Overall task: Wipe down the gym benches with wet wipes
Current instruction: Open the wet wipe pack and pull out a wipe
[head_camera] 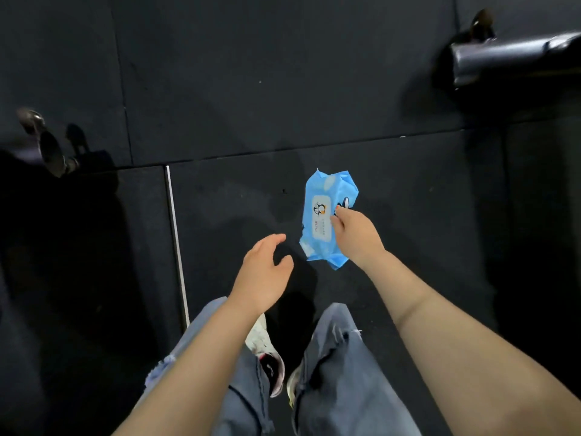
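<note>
A person stands on black rubber gym flooring (220, 89), looking down over grey jeans, with a blue pack of wet wipes (323, 196) held out in front. The right hand (355, 237) grips the pack by its right edge, thumb on the printed top and the other fingers hidden beneath. The pack's long axis runs away from the body, its white flap label facing up. The left hand (264, 272) hovers just to the left of the pack and slightly nearer the body, fingers relaxed and spread, holding nothing, thumb side toward the pack. That free hand looks the better placed to reach across and lift the flap. A dark padded bench end (503, 58) shows at upper right, well apart from both hands.
</note>
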The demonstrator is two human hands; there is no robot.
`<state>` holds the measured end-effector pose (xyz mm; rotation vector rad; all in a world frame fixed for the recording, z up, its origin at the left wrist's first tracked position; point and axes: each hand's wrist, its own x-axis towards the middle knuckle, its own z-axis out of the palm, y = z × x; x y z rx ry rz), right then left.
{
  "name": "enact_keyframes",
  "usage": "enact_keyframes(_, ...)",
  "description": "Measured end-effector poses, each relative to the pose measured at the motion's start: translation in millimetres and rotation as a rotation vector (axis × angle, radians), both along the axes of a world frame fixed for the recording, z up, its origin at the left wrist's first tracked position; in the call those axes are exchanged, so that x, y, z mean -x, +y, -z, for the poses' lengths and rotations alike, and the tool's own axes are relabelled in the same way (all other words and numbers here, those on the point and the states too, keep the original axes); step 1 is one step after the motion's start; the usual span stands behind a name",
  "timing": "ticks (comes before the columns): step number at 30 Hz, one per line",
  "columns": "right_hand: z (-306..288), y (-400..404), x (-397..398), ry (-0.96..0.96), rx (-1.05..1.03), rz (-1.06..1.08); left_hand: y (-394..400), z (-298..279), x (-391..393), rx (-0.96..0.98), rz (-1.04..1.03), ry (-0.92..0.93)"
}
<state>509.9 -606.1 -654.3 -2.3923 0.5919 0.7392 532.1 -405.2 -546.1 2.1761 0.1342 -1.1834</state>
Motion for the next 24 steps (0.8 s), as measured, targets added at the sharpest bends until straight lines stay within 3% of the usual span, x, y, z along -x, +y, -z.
enact_keyframes(4,-113.6,0.6,1.0,-0.100,-0.150,0.039,-10.2,-73.2,1.4,0.056,-0.048,0.038)
enact_keyframes(14,-407.8,21.6,14.6,-0.362,-0.211,0.119,-31.8,-299.0,-22.0,0.234,-0.079,-0.237)
enact_keyframes(24,-604.6,32.1,48.6,-0.519,-0.255,0.142,-27.9,-480.7,2.3,0.228,-0.033,-0.417)
